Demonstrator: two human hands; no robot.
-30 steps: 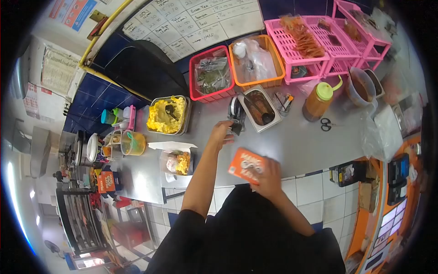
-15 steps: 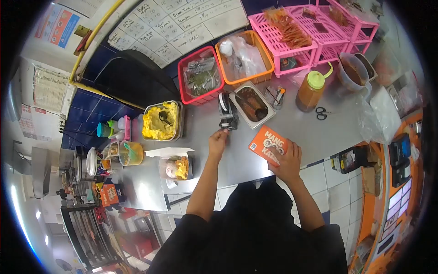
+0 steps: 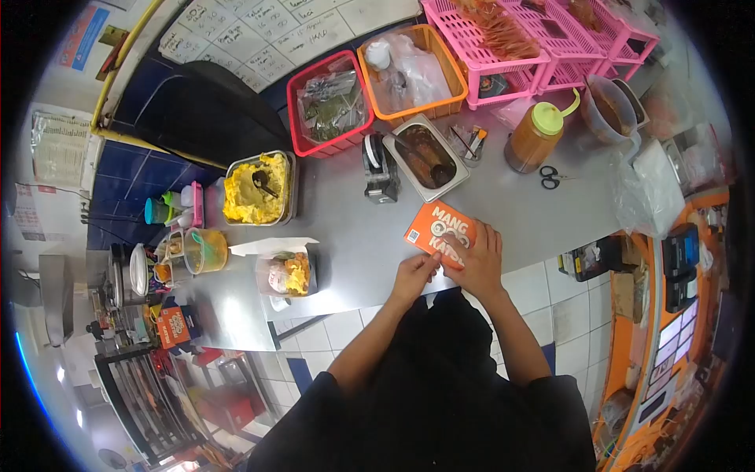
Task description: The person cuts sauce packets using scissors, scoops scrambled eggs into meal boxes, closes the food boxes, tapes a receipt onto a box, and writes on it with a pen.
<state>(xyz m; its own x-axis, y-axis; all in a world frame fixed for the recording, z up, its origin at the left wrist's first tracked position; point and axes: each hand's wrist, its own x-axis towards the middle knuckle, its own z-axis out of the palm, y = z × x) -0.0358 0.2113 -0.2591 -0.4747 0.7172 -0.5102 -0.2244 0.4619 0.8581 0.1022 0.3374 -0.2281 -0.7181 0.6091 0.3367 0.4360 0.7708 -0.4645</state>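
An orange takeaway box (image 3: 442,224) with white lettering lies on the steel counter near its front edge. My right hand (image 3: 481,261) grips it from the right, fingers spread over its top. My left hand (image 3: 417,279) is pinched closed at the box's near left edge; whatever its fingertips hold is too small to make out. Behind the box stands a black tape dispenser (image 3: 381,177). Beside that is a metal pan of brown sauce (image 3: 429,161) with a dark ladle in it. An open box of food (image 3: 287,275) sits to the left.
A tub of yellow food (image 3: 255,189) stands left of the dispenser. Red (image 3: 330,102) and orange baskets (image 3: 413,75) line the back, with pink racks (image 3: 503,59) beside them. A sauce bottle (image 3: 535,138) and scissors (image 3: 550,177) are at right.
My left hand has come away from the tape dispenser, moving right and nearer to me, to the orange box's edge. My right hand stays on the box. The head view has shifted slightly.
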